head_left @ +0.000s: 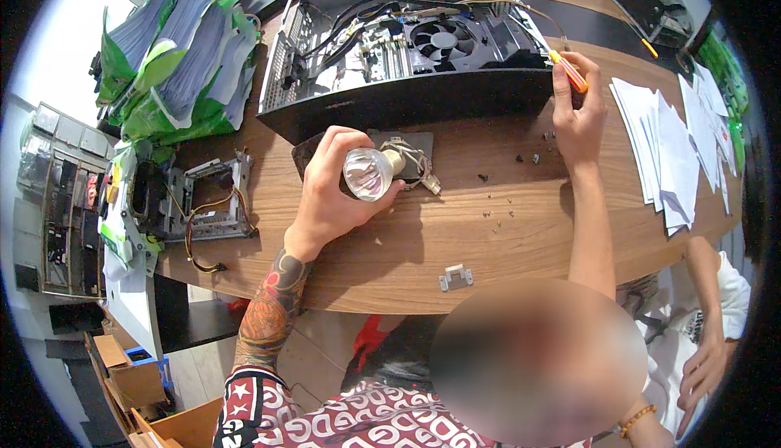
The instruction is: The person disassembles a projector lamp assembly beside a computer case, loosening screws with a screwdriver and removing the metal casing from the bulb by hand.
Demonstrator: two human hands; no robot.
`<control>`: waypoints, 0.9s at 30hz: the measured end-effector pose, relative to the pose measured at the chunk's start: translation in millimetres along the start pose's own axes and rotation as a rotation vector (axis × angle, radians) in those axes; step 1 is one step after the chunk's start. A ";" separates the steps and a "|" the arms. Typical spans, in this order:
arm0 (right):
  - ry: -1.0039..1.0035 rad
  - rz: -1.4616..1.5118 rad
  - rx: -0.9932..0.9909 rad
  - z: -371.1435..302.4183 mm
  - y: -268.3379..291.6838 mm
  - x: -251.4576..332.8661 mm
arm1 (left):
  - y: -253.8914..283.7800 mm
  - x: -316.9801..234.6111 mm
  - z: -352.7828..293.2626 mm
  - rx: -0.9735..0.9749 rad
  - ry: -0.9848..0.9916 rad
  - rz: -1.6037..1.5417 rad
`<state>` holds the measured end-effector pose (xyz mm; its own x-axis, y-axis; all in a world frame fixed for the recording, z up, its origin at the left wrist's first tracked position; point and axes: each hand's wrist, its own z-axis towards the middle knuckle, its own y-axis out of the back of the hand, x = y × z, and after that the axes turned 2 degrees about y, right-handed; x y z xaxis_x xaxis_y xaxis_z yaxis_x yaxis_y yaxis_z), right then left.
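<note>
My left hand [329, 192] is closed round a clear reflector lamp bulb [368, 174], its glass mouth turned up and its pale base pointing right. Behind the bulb, bundled wires with a white connector [433, 184] lie over a dark flat piece on the table. In my right hand [582, 118] is a screwdriver [572, 74] with a yellow, red and white handle. Its tip end points up and left at the right front corner of an open computer case [415, 104]. A black fan [443, 39] and cables show inside the case.
Several small screws [499, 214] and a white bracket [455, 277] lie on the wooden table [390, 261]. At left are a metal frame [210, 200] with wires and green-wrapped paper stacks [183, 57]. Paper sheets [663, 155] lie at right, beside another person's hand [701, 371].
</note>
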<state>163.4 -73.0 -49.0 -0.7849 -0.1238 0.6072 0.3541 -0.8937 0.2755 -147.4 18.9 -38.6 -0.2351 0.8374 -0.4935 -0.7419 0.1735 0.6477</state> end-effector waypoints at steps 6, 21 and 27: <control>0.007 0.021 -0.006 -0.4 -1.1 -2.6 | 0.3 -2.8 -0.6 0.002 0.072 -0.157; 0.035 0.020 -0.008 0.9 -1.6 -2.7 | -0.1 1.4 0.2 0.027 -0.013 -0.151; 0.010 0.025 -0.004 -1.0 -1.7 -3.4 | -9.4 2.1 -5.6 0.090 0.037 -0.165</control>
<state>164.9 -71.5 -52.3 -0.7809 -0.1510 0.6061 0.3718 -0.8921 0.2568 -144.5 16.1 -48.9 -0.1391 0.7747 -0.6169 -0.7132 0.3538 0.6051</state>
